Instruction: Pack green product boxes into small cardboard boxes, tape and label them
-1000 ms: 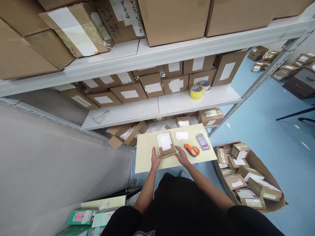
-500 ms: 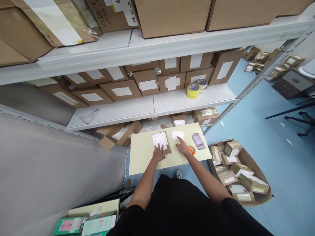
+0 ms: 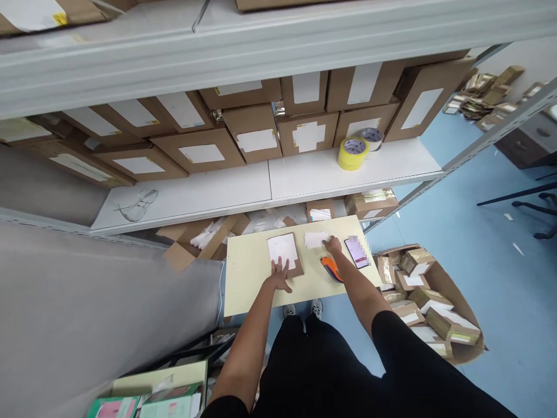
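On the pale yellow table (image 3: 243,278), a flat cardboard box (image 3: 297,268) lies with a white sheet (image 3: 282,247) covering most of its top. My left hand (image 3: 278,277) rests on its near edge, fingers spread, holding nothing. To the right is a small stack of white paper slips (image 3: 315,239). The fingers of my right hand (image 3: 334,246) are drawn together at the right end of that stack, pinching its edge. Just below my right hand lies an orange tape dispenser (image 3: 331,268), partly behind the forearm. Right of the forearm, a phone (image 3: 357,254) lies with its screen lit.
Shelves with cardboard boxes (image 3: 256,139) rise beyond the table, with yellow tape rolls (image 3: 351,153) and clear glasses (image 3: 138,206) on the middle board (image 3: 209,191). A large carton (image 3: 461,325) of small parcels stands right, an open carton (image 3: 178,255) left. Green packages (image 3: 172,406) lie lower left.
My right hand has moved from pointing at the slips to their right end, with its fingers drawn in. The orange dispenser shows more fully. My left hand stays on the box; the view has shifted.
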The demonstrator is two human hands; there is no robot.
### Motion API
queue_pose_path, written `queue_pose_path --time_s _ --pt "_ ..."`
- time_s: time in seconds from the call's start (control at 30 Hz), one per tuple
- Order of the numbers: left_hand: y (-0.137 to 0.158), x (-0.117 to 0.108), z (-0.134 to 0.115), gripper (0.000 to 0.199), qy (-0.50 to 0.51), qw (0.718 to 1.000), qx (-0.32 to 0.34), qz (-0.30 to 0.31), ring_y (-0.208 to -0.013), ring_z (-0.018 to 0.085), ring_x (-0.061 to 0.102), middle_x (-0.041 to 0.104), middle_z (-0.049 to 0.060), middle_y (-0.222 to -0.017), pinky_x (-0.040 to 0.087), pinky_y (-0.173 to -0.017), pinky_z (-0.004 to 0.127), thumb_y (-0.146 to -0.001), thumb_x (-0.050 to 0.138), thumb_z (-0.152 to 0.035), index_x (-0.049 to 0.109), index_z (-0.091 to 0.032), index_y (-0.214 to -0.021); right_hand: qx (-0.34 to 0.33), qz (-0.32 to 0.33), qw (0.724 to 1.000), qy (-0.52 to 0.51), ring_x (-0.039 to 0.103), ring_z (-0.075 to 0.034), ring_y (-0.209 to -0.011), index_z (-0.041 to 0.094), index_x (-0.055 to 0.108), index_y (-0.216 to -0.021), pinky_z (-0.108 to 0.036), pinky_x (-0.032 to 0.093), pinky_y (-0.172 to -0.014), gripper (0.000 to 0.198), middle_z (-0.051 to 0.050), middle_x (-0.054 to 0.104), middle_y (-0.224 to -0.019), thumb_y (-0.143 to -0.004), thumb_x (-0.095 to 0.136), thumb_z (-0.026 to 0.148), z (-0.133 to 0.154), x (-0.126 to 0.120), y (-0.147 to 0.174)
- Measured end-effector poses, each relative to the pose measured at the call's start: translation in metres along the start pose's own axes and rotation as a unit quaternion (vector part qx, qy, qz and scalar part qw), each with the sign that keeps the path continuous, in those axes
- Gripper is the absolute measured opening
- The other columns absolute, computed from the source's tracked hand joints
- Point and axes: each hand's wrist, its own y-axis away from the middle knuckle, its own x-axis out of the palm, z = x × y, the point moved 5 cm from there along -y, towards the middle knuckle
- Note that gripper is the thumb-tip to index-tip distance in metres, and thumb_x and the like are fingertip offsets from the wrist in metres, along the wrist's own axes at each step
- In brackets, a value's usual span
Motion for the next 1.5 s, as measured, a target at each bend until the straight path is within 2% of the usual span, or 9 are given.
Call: queue_pose_path --time_s 0.13,0.27,0.43,0.67,0.83,0.97,1.17,1.33,1.5 --pt "-0.004 -0.001 0.007 0.159 0.017 1.000 0.015 0.021 -0.144 0.049 -0.038 -0.033 0.017 -0.165 0.004 -0.123 0.068 -0.044 0.087 -0.053 -0.005 -0.017 -0.168 0.022 -0.030 0.999 0.023 0.065 -0.032 -0.114 0.015 0.063 -0.121 -0.039 0.053 -0.090 0.048 -0.025 0.067 -0.125 -0.086 0.074 0.046 0.005 0.011 -0.016" --pt "-0.007 0.004 0.011 0.160 0.020 0.999 0.018 0.023 -0.144 0.048 -0.040 -0.036 0.015 -0.164 0.005 -0.123 0.068 -0.042 0.088 -0.051 -0.006 -0.018 -0.168 0.039 -0.016 0.999 0.016 0.071 -0.026 -0.088 0.017 0.066 -0.114 -0.033 0.052 -0.074 0.034 -0.018 0.074 -0.108 -0.090 0.069 0.041 0.002 0.017 -0.015" --pt "-0.008 0.000 0.012 0.163 0.017 1.000 0.013 0.019 -0.147 0.052 -0.033 -0.030 0.018 -0.167 0.009 -0.122 0.070 -0.037 0.089 -0.048 -0.002 -0.018 -0.168 0.008 -0.029 1.000 0.006 0.069 -0.023 -0.079 0.019 0.070 -0.102 -0.031 0.046 -0.068 0.025 -0.014 0.076 -0.095 -0.098 0.051 0.035 -0.002 0.000 0.007" --pt "0.017 -0.018 0.008 0.141 -0.014 0.999 -0.016 -0.034 -0.156 0.043 -0.024 -0.022 0.009 -0.172 0.018 -0.123 0.065 -0.052 0.083 -0.039 0.005 -0.028 -0.169 -0.169 -0.097 0.980 -0.029 0.067 -0.023 -0.077 0.022 0.071 -0.093 -0.029 0.041 -0.067 0.036 -0.009 0.074 -0.083 -0.101 0.039 0.037 0.003 -0.040 0.073" --pt "0.020 -0.042 -0.038 0.083 0.051 0.979 -0.029 -0.195 -0.158 0.043 0.020 0.032 0.015 -0.169 0.015 -0.123 0.069 -0.078 0.071 -0.038 0.045 -0.029 -0.156 -0.172 -0.106 0.971 -0.128 0.068 -0.026 -0.078 0.023 0.070 -0.091 -0.031 0.046 -0.069 0.041 -0.009 0.074 -0.081 -0.099 0.043 0.053 -0.012 -0.057 0.121" --pt "0.014 -0.085 -0.119 0.071 0.125 0.929 0.192 -0.290 -0.154 0.031 0.036 0.041 0.009 -0.166 0.028 -0.128 0.047 -0.082 0.067 -0.031 0.053 -0.024 -0.152 -0.170 -0.113 0.953 -0.225 0.068 -0.027 -0.078 0.023 0.067 -0.089 -0.033 0.051 -0.070 0.045 -0.009 0.075 -0.081 -0.095 0.048 0.064 -0.021 -0.077 0.143" --pt "-0.001 -0.132 -0.186 0.034 0.105 0.919 0.307 -0.222 -0.140 0.035 0.052 0.070 0.010 -0.136 0.040 -0.120 0.046 -0.073 0.078 -0.025 0.081 -0.021 -0.106 -0.190 -0.078 0.911 -0.357 0.071 -0.029 -0.081 0.022 0.068 -0.096 -0.038 0.057 -0.073 0.050 -0.009 0.076 -0.090 -0.085 0.057 0.069 -0.024 -0.099 0.147" --pt "-0.011 -0.142 -0.184 0.030 0.151 0.940 0.272 -0.139 -0.094 0.030 0.072 0.079 0.007 -0.093 0.055 -0.088 0.039 -0.070 0.081 -0.045 0.081 -0.018 -0.083 -0.150 -0.061 0.892 -0.421 0.072 -0.028 -0.078 0.023 0.064 -0.088 -0.038 0.058 -0.070 0.042 -0.006 0.074 -0.083 -0.080 0.064 0.065 -0.034 -0.099 0.143" --pt "-0.015 -0.145 -0.170 0.040 0.234 0.929 0.269 -0.101 -0.087 0.026 0.072 0.079 0.007 -0.086 0.055 -0.082 0.036 -0.065 0.084 -0.054 0.081 -0.017 -0.079 -0.113 -0.060 0.867 -0.482 0.071 -0.025 -0.077 0.022 0.065 -0.089 -0.036 0.057 -0.070 0.044 -0.006 0.076 -0.086 -0.073 0.069 0.063 -0.042 -0.101 0.142"
